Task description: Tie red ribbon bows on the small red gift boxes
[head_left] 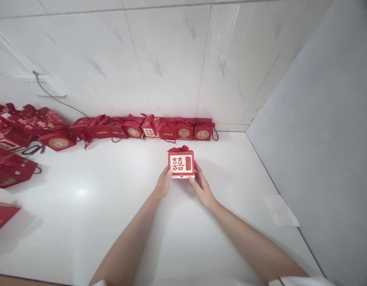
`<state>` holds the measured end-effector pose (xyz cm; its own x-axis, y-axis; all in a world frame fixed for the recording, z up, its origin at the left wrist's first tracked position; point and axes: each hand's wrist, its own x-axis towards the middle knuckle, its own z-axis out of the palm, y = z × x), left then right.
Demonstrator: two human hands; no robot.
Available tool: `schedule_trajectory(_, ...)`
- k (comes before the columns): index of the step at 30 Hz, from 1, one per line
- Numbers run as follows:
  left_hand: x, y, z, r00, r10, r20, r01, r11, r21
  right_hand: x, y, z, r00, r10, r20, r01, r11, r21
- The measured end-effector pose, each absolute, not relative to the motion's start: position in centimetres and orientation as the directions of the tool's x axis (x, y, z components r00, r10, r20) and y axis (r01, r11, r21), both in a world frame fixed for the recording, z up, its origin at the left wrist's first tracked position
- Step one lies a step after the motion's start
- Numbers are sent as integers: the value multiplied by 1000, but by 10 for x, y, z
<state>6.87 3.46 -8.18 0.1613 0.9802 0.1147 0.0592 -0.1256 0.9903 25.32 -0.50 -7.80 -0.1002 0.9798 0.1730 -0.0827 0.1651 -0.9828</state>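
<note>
Between my two hands is a red gift box (pixel 181 165) with a cream panel, a red double-happiness character and a red ribbon bow on top. My left hand (pixel 164 182) grips its left side, thumb on the front face near the lower corner. On the right side, my right hand (pixel 202 186) is closed round the box, thumb at the lower front edge. The fingers behind the box are partly hidden. Whether the box touches the white table (pixel 112 222) I cannot tell.
A row of red gift boxes (pixel 167 130) with ribbons stands along the tiled wall (pixel 168 59). More red boxes (pixel 13 171) crowd the left side, near a dark looped object (pixel 31 150). A cable (pixel 56 100) hangs from a wall socket. A grey panel (pixel 326 131) borders the right; a pale sheet (pixel 281 210) lies beside it.
</note>
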Motion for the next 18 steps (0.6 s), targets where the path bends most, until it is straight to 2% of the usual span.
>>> schedule_trajectory(8,70,34,-77,141,985,105,46,-112,993,253,-2,-86,-65,986,151,-114,143,-983)
schedule_trajectory(12,73,36,-83,90,993,79,-6,-79,997,253,-1,-88,-52,977,209,-118,201,-972)
schedule_trajectory(15,77,33,-84,60,989,136,-2,-136,991,253,-3,-89,-63,965,256,-73,252,-965)
schedule_trajectory(18,80,29,-82,143,970,194,-52,-189,981,255,-8,-86,-75,952,298,-41,295,-954)
